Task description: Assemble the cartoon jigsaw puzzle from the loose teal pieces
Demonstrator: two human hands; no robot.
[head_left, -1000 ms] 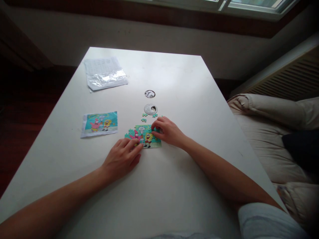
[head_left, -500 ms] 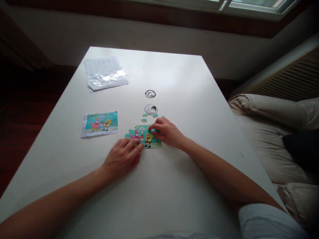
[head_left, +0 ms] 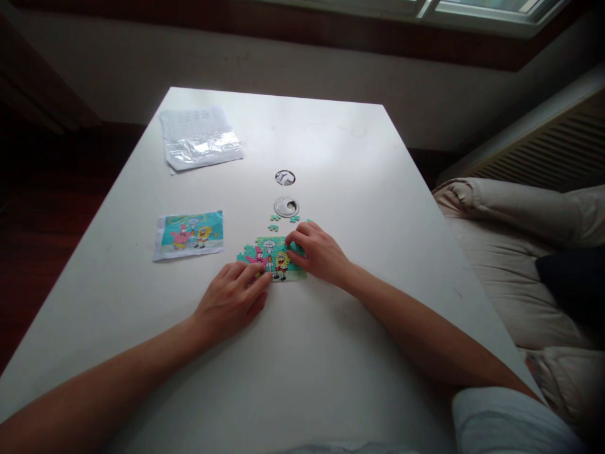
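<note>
A partly joined jigsaw puzzle [head_left: 269,247] with cartoon figures on a green-blue ground lies flat on the table. My left hand [head_left: 235,291] rests at its lower left, palm down, fingers stretched out with the tips on the pink figure. Over the upper right part is my right hand [head_left: 317,252], its fingers bent and its thumb apart from the index finger. Those fingertips touch the puzzle, and no separate piece shows between them. The hand hides the puzzle's right side. Just beyond the puzzle lie several loose pieces, among them a green puzzle piece [head_left: 273,227].
A picture sheet [head_left: 191,236] with the same figures lies to the left on the white table [head_left: 302,366]. Papers with a clear plastic bag [head_left: 203,140] are at the far left. Two round holes are set in the tabletop, the nearer with a metal ring [head_left: 283,206]. A beige sofa [head_left: 491,252] stands right.
My right hand's fingertips have shifted slightly right on the puzzle and curled a little more. My left hand has stayed in place.
</note>
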